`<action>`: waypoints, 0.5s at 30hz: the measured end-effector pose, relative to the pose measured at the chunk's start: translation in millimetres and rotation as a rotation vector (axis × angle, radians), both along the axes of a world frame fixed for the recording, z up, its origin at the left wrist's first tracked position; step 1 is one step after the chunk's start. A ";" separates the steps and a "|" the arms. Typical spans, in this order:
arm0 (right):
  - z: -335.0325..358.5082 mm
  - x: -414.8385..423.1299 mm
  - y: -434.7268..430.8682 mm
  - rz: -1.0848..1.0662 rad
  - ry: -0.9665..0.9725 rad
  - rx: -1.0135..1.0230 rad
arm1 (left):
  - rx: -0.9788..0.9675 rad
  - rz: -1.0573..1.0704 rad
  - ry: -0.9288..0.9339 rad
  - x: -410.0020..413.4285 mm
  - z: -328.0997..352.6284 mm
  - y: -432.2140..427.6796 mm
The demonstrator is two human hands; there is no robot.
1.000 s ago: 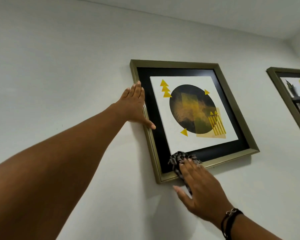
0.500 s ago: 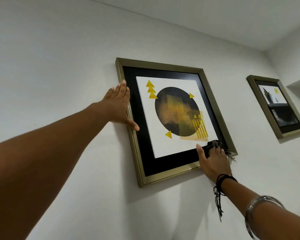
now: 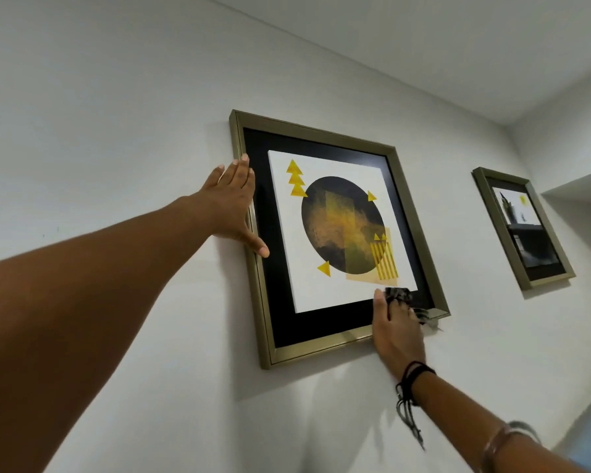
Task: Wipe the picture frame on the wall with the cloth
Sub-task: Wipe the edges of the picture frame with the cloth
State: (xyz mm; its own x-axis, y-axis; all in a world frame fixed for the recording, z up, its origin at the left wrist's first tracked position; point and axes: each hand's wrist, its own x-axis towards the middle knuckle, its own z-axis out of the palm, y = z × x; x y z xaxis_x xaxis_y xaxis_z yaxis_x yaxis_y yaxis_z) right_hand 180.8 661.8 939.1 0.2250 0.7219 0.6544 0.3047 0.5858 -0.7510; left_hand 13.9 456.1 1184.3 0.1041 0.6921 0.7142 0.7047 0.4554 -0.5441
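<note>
A gold picture frame (image 3: pixel 321 343) hangs on the white wall, with a black mat and a print of a dark circle and yellow triangles. My left hand (image 3: pixel 231 206) lies flat against the frame's left edge, fingers spread, thumb on the black mat. My right hand (image 3: pixel 394 331) presses a dark patterned cloth (image 3: pixel 401 297) onto the frame's lower right corner. Most of the cloth is hidden under my fingers; frayed ends stick out to the right.
A second, smaller gold frame (image 3: pixel 543 281) hangs further right on the same wall. A white ledge or recess (image 3: pixel 580 189) juts out at the far right near the corner. The ceiling runs close above.
My right hand slid the cloth along the bottom rail from lower left to the lower right corner. My left hand stayed on the left edge. The view has shifted.
</note>
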 end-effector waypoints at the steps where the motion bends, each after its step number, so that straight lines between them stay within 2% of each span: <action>1: -3.9 -12.7 -20.9 0.000 0.001 0.064 | -0.001 0.000 -0.001 0.4 0.0 -0.4; 3: -11.6 -39.6 -63.4 -0.011 -0.059 0.155 | 0.004 -0.010 -0.006 1.5 -0.6 -0.8; 7: -19.2 -83.0 -130.2 0.039 -0.109 0.178 | 0.019 0.002 0.001 3.6 -0.8 -2.3; 12: -31.7 -117.2 -175.5 0.155 -0.153 0.274 | 0.004 0.020 -0.005 1.5 0.3 -4.0; 15: -28.5 -124.8 -182.4 0.146 -0.121 0.287 | -0.016 0.021 -0.007 1.6 -0.8 -5.0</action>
State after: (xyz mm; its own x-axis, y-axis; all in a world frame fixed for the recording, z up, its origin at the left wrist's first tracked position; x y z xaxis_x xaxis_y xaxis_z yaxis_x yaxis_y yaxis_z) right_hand 56.1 479.4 910.6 0.0408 0.5232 0.8512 0.2790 0.8121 -0.5125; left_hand 15.5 451.1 1183.5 0.0847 0.7052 0.7040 0.6990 0.4614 -0.5463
